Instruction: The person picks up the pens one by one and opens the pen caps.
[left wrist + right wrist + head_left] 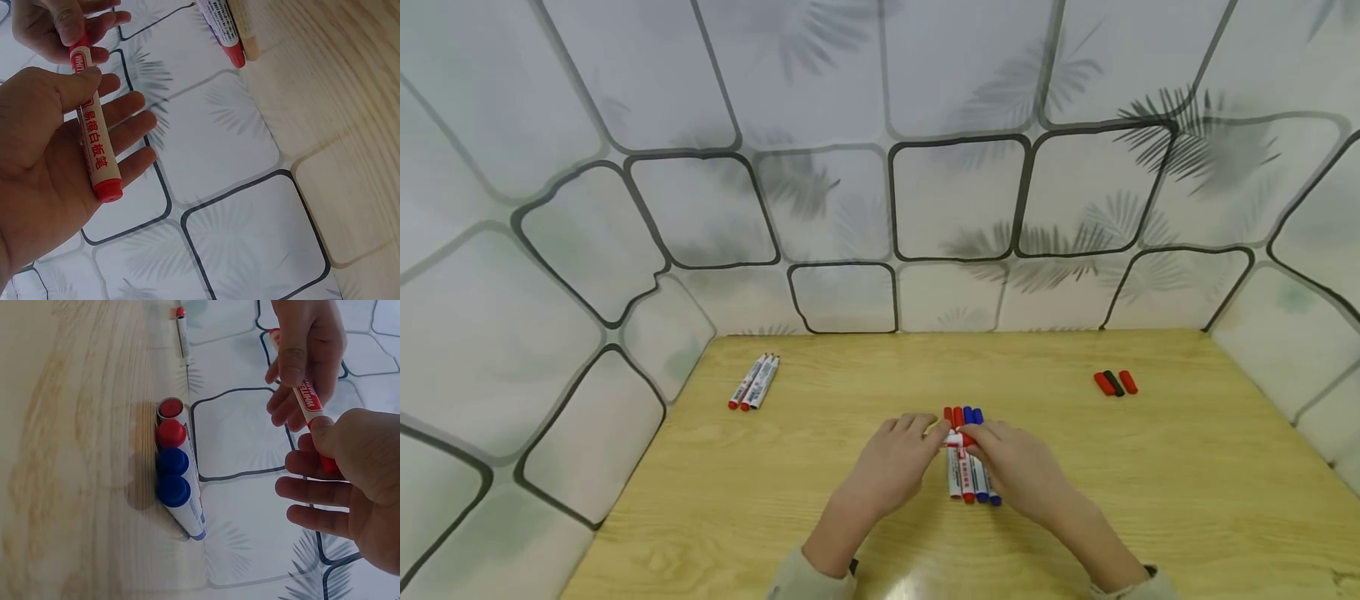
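Note:
My left hand (898, 458) holds a white whiteboard marker (100, 137) with red ends and red lettering, its thumb pressed along the barrel. In the right wrist view, my right hand (369, 481) pinches the red cap (326, 453) at the marker's other end between thumb and finger. Both hands meet above a row of markers (968, 479) on the table, two with red caps and two with blue, lying side by side. The same row shows end-on beside the hands in the right wrist view, its blue-capped marker (181, 506) nearest.
Three uncapped white markers (755, 382) with red or dark ends lie at the back left of the wooden table (850, 375). Loose caps, a red one (1128, 382), a black one (1113, 383) and another red one (1103, 383), lie at the back right. A patterned wall (955, 200) borders the table.

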`<state>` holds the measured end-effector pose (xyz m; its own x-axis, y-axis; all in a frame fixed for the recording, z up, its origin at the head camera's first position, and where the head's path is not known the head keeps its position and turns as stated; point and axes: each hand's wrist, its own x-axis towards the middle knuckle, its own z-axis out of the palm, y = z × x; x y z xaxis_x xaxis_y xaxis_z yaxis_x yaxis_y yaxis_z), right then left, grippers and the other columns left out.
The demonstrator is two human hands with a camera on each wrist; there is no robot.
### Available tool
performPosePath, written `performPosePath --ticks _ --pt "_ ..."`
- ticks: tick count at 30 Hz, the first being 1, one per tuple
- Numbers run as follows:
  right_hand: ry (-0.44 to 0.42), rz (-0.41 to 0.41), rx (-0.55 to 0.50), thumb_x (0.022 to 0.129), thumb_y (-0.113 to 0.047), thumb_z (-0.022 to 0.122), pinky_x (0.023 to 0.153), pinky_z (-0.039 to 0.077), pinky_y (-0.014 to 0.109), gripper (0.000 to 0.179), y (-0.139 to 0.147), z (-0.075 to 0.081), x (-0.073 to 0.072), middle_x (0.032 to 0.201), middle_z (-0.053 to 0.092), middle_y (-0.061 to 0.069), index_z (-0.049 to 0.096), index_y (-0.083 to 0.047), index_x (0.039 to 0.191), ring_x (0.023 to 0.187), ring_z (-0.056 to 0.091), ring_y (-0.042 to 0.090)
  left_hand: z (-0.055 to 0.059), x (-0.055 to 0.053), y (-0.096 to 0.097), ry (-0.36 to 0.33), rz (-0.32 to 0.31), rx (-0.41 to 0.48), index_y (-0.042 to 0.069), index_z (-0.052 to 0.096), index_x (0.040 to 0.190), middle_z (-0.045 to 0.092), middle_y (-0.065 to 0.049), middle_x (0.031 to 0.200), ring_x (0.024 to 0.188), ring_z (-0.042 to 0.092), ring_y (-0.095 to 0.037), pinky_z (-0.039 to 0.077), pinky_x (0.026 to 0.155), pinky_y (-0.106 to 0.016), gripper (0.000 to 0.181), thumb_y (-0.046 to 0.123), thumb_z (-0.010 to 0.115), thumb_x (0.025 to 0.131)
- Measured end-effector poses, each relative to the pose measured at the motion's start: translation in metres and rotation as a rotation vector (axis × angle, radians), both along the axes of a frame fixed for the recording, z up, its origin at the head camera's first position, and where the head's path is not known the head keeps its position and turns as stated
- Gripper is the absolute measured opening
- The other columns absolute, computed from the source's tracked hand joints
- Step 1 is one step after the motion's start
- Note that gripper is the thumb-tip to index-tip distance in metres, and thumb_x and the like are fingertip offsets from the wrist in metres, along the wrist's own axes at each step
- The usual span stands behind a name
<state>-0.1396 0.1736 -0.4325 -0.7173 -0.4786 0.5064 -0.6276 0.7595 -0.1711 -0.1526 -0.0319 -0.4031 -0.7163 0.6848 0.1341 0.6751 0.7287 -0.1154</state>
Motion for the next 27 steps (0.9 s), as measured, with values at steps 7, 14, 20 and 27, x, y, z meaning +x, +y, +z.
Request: performPosePath --ticks 7,14,20,27 --pt "0.077 0.016 -0.002 0.085 -0.008 0.077 0.062 0.055 0.024 0.018 0.0001 -0.0001 -0.0006 0.086 0.067 0.0 0.068 -0.006 0.1 0.072 0.065 0.012 -0.0007 0.003 0.0058 0.092 -0.009 0.084 0.015 0.063 0.123 0.063 0.0 0.12 0.115 0.058 -0.018 0.051 0.096 -0.034 0.029 0.034 0.057 0.102" --pt "0.077 0.023 0.001 0.084 -0.008 0.077 0.062 0.055 0.024 0.021 -0.0006 0.0025 0.0005 0.088 0.068 0.001 0.069 -0.005 0.104 0.072 0.064 0.012 -0.006 0.0012 0.0056 0.126 -0.031 0.118 0.014 0.064 0.116 0.062 0.001 0.101 0.09 0.056 -0.014 0.052 0.077 -0.026 0.026 0.035 0.055 0.102" --pt "-0.147 0.005 0.091 0.098 -0.014 0.062 0.054 0.041 0.016 0.033 -0.0044 0.0046 0.0036 0.087 0.055 -0.003 0.06 -0.001 0.128 0.064 0.042 0.004 -0.0055 0.0009 0.0033 0.138 -0.037 0.115 0.015 0.066 0.106 0.059 0.003 0.095 0.084 0.053 -0.012 0.05 0.074 -0.024 0.026 0.038 0.055 0.102" --pt "-0.181 0.037 0.051 0.101 -0.012 0.058 0.052 0.041 0.016 0.016 -0.006 0.0042 0.006 0.09 0.056 0.0 0.059 -0.003 0.114 0.067 0.043 0.004 -0.0063 -0.0035 -0.0005 0.088 -0.067 0.157 0.016 0.066 0.097 0.06 0.004 0.091 0.083 0.056 -0.011 0.05 0.074 -0.021 0.028 0.041 0.055 0.101"
